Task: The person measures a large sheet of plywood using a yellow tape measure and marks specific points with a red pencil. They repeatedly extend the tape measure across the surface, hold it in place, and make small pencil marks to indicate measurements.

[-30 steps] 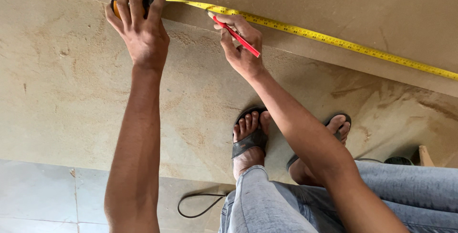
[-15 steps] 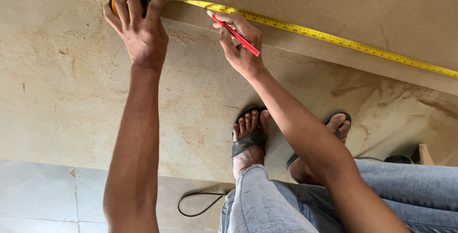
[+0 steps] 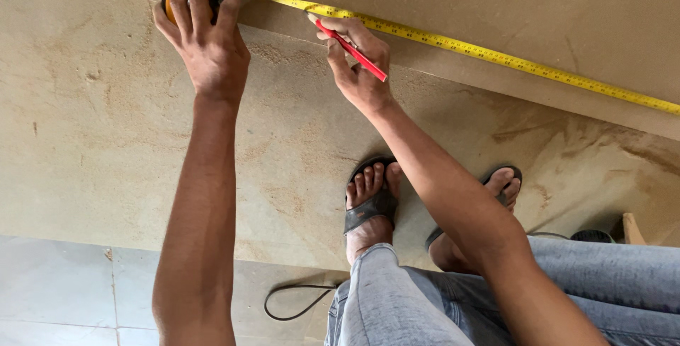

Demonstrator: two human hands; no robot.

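My left hand grips the black and orange case of a tape measure at the top left, pressing it onto a brown board. Its yellow tape runs out to the right along the edge of an upper board. My right hand holds a red pencil, its tip against the tape a short way right of the case. Both hands rest on a large dusty board lying on the floor.
My feet in black sandals stand on the lower board, with my jeans-clad knees below. A black cable loop lies on the grey floor tiles. A wood offcut and a dark round object sit at the right edge.
The view has barely shifted. Both hands stay in place, the pencil tip still at the tape.
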